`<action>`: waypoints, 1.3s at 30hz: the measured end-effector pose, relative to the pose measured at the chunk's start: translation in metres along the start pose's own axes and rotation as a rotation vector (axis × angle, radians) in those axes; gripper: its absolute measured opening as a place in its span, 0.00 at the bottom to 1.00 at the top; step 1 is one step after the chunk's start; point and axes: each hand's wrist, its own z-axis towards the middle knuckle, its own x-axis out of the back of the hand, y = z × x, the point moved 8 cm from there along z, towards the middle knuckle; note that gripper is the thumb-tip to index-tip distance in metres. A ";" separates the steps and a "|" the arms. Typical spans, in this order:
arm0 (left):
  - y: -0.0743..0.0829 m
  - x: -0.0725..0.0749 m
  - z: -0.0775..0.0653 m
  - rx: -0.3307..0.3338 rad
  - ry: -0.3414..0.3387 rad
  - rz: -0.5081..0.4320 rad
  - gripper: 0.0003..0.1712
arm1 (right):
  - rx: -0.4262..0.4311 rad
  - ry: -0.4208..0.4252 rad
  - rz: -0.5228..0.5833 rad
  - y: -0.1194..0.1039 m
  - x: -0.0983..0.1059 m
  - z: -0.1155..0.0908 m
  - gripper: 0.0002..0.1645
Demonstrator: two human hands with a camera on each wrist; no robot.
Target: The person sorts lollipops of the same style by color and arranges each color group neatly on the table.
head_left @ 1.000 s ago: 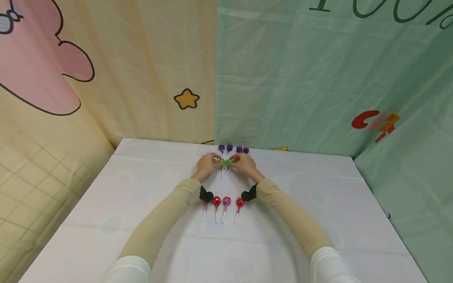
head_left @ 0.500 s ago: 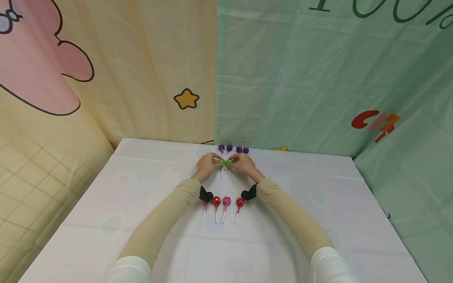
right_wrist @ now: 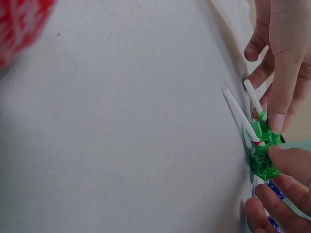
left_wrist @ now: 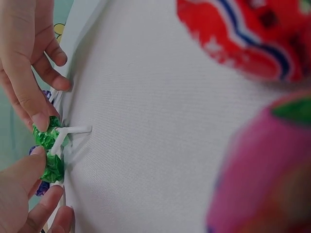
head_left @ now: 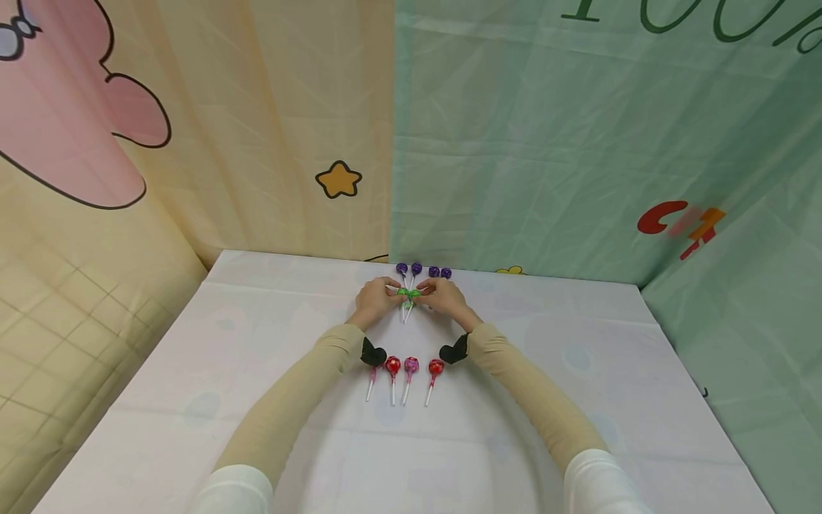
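Two green-wrapped lollipops lie side by side near the far edge of the table, their white sticks crossing towards the person in the head view. My left hand [head_left: 377,298] pinches the left green lollipop [left_wrist: 53,169] by its wrapped head, between thumb and fingers. The right green lollipop [left_wrist: 45,138] is pinched the same way by my right hand [head_left: 443,297]. Both heads sit close together between the fingertips. Just beyond the hands are several purple lollipops [head_left: 417,268], partly hidden by the fingers.
Nearer the person, a row holds a red lollipop [head_left: 393,365], a pink lollipop [head_left: 411,365], another red lollipop [head_left: 436,367] and a pinkish one [head_left: 372,375] partly covered by the left wrist's black camera [head_left: 374,354]. Curtains hang behind the white table [head_left: 270,314].
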 end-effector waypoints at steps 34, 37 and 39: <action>0.000 0.001 -0.003 0.007 0.027 0.012 0.23 | 0.018 -0.001 -0.001 -0.003 0.001 -0.001 0.22; 0.000 0.004 -0.004 0.005 0.028 0.014 0.23 | 0.015 0.006 -0.012 -0.002 0.002 -0.001 0.22; -0.001 0.006 -0.004 0.007 0.027 0.012 0.23 | 0.010 0.005 -0.018 -0.001 0.003 -0.001 0.22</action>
